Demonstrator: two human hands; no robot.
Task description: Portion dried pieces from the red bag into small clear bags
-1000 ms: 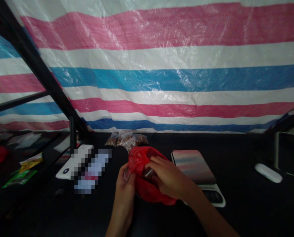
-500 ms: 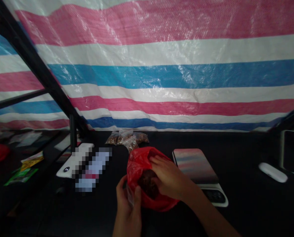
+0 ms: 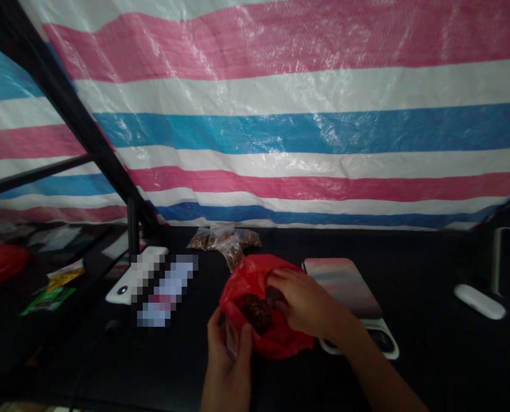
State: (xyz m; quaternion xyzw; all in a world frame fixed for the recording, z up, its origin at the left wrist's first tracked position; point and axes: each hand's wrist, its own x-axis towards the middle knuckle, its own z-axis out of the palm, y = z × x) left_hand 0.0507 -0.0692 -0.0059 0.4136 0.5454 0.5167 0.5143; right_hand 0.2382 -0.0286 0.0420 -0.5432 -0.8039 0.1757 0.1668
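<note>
A red plastic bag (image 3: pixel 255 277) stands open in front of me, with dark brown, dried-looking bits (image 3: pixel 257 312) inside. My left hand (image 3: pixel 229 355) is closed around a small clear zip bag (image 3: pixel 232 337), held against the near left side of the red bag. My right hand (image 3: pixel 304 300) reaches in over the red bag's right rim, its fingers curled down. Something dark brown shows by the fingertips, but I cannot make out what they grip. Behind the red bag lie several small clear bags filled with brown bits (image 3: pixel 230 252).
A flat digital scale (image 3: pixel 383 337) lies right of the bag, a pink-grey striped plate (image 3: pixel 345 286) on top. A white oval case (image 3: pixel 480 301) is farther right. Leftward are a white phone-like device (image 3: pixel 124 289), a green packet (image 3: pixel 49 300) and another red bag (image 3: pixel 0 263). Striped sheeting (image 3: pixel 281 131) hangs behind.
The red bag's mouth has opened wider toward me, showing the brown contents. My left hand has moved slightly down and right with the clear bag. My right hand stays at the opening.
</note>
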